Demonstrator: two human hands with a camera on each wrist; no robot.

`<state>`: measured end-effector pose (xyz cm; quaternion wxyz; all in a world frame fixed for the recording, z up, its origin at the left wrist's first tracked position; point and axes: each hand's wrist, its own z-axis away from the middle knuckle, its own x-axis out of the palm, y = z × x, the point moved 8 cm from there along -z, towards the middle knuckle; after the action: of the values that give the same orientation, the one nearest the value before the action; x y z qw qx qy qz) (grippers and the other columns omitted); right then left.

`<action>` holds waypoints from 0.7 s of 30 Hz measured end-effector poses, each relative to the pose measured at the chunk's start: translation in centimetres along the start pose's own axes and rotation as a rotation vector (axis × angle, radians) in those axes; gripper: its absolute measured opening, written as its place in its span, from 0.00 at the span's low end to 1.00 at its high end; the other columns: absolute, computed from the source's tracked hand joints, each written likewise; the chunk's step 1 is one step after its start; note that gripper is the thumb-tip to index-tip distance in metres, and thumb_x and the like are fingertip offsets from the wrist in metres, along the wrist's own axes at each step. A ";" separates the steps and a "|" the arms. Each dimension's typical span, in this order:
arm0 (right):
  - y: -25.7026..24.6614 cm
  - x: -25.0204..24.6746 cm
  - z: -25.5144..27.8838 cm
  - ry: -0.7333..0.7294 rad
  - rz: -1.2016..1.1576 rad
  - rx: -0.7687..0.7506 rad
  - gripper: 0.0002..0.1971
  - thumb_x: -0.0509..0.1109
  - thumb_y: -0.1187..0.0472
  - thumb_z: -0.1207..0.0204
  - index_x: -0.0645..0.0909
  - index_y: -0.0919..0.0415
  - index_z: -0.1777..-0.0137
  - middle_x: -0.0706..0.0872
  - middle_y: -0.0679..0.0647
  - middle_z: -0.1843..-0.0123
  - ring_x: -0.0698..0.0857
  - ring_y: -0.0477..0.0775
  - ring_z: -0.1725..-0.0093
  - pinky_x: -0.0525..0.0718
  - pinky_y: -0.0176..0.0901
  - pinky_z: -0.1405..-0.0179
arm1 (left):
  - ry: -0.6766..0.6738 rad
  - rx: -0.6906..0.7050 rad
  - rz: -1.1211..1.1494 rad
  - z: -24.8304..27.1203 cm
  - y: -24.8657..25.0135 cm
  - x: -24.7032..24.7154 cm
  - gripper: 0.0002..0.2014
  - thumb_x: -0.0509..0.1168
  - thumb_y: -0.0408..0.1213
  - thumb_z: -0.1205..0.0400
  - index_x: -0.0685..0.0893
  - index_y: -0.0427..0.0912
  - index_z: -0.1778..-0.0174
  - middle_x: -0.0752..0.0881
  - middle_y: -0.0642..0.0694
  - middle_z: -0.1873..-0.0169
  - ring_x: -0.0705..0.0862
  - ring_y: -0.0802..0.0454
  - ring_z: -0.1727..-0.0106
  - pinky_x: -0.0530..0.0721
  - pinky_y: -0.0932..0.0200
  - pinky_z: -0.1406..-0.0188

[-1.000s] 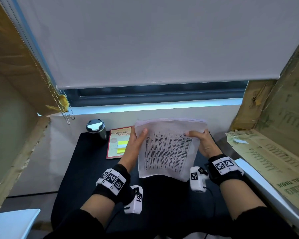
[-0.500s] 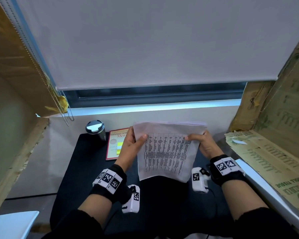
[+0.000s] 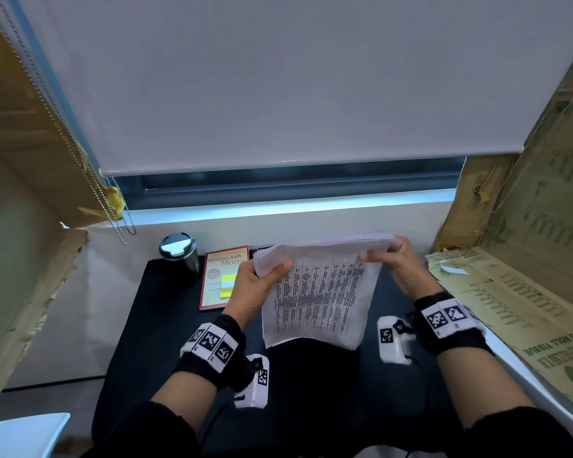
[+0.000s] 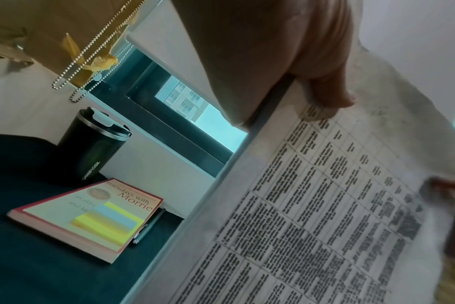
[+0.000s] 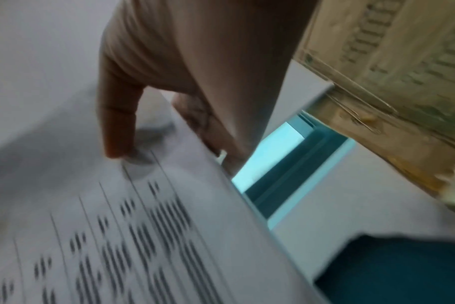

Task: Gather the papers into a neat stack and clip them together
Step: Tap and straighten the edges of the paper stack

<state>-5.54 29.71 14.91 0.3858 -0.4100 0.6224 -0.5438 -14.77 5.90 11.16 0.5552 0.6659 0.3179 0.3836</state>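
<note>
Papers [image 3: 318, 292], a sheaf of printed tables, stand held above the black desk mat [image 3: 146, 325] at about the centre of the head view, top edge tipped away toward twelve o'clock. The left hand [image 3: 252, 289] pinches the upper left corner, thumb on the printed face and fingers behind; the right hand [image 3: 397, 262] grasps the upper right corner the same way, its thumb pressed on the top sheet in the right wrist view. Holding both top corners lets the sheets hang, so that, as I judge it, their edges can be squared before clipping; the top edge looks fanned rather than flush, though blur makes that uncertain. No clip is visible in any view. At ten o'clock from the sheaf lies the paperback book [image 4: 91, 216] with sticky notes [image 4: 109, 220] on its cover, a pen [image 4: 148, 226] just beside it, and the black travel mug [image 4: 91, 144] farther back. Cardboard [image 3: 526, 292] flanks the desk at three o'clock.
</note>
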 end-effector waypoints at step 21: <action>-2.3 1.5 -0.9 -0.167 0.076 -0.010 0.09 0.82 0.69 0.42 0.88 0.66 0.62 0.90 0.58 0.64 0.87 0.54 0.62 0.84 0.42 0.56 | -0.043 -0.008 0.021 0.4 0.4 -0.1 0.06 0.73 0.35 0.25 0.90 0.40 0.54 0.94 0.47 0.57 0.92 0.49 0.53 0.88 0.59 0.53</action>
<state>-6.73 28.52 17.24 0.4545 -0.4319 0.6059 -0.4897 -14.49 5.50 11.51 0.5606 0.6750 0.2973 0.3764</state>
